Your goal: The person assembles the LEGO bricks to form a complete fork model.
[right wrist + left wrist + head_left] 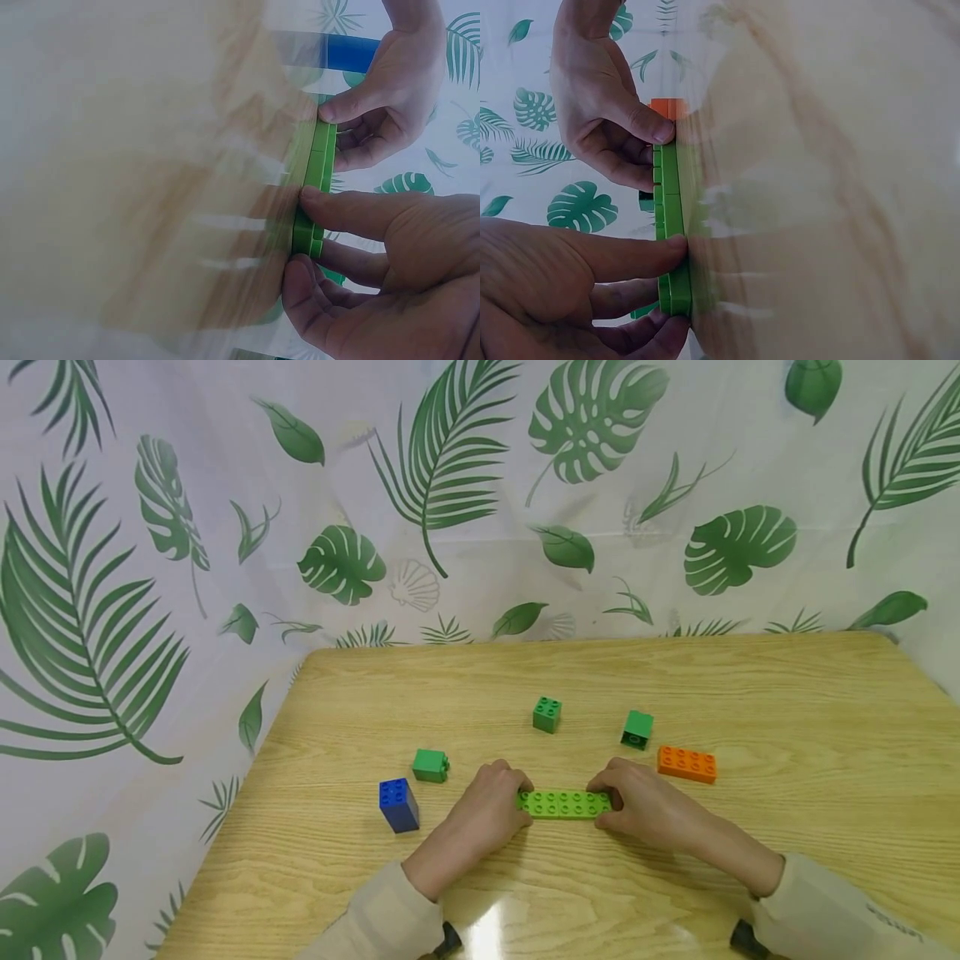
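Two lime green building bricks (pixel 565 805) lie end to end on the wooden table, studs up, forming one strip. A seam crosses the strip's side in the left wrist view; whether the ends are joined I cannot tell. My left hand (pixel 491 806) pinches the strip's left end between thumb and fingers. At the opposite end, my right hand (pixel 645 806) grips the strip the same way. Both wrist views show the thumbs on the near side, low against the tabletop. Parts of the strip's ends are hidden by the fingers.
Left of my left hand stand a tall blue brick (pixel 399 805) and a green brick (pixel 431 765) on its side. Farther back are a green brick (pixel 547 714) and another green brick (pixel 637 729), tipped over. An orange brick (pixel 687 764) lies beyond my right hand.
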Available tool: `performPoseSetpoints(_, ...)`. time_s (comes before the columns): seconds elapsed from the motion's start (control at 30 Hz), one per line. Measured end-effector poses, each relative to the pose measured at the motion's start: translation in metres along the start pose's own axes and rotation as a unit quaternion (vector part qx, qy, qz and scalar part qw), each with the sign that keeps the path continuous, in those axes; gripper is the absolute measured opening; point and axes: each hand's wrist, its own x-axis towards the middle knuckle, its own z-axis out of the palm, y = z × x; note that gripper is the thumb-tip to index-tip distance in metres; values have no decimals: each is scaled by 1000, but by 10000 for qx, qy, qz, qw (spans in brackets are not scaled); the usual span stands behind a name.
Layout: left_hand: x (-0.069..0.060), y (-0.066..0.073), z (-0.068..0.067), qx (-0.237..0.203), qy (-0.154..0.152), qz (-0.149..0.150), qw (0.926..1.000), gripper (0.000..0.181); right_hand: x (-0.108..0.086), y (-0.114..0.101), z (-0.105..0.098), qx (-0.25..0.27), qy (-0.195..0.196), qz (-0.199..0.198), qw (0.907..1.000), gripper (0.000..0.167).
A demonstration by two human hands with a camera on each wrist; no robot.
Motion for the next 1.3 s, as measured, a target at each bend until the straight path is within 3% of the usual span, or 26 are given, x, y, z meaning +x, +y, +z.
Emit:
performPoseSetpoints(0.3, 0, -1, 0, -63, -21, -42, 10000, 33, -1, 1, -2, 150, -10, 24, 9999, 42)
performPoseSetpoints(0.53, 0, -1, 0, -115, -26, -96, 9999, 34, -5, 8, -15, 520, 26, 449, 9976, 53)
performPoseSetpoints(0.77, -1, 0, -1, -55, 14, -97, 9999, 33, -10, 19, -36, 374, 608, 417, 9966, 50)
performPoseSetpoints(0.97, -1, 0, -1, -31, 13, -93, 10000, 34, -11, 28, -52, 283, 1103, 736, 9908, 50)
performPoseSetpoints(1.3, 0, 0, -2, 9, -22, -104, 9999, 35, -7, 61, -68, 52, 1158, 1094, 9872, 59)
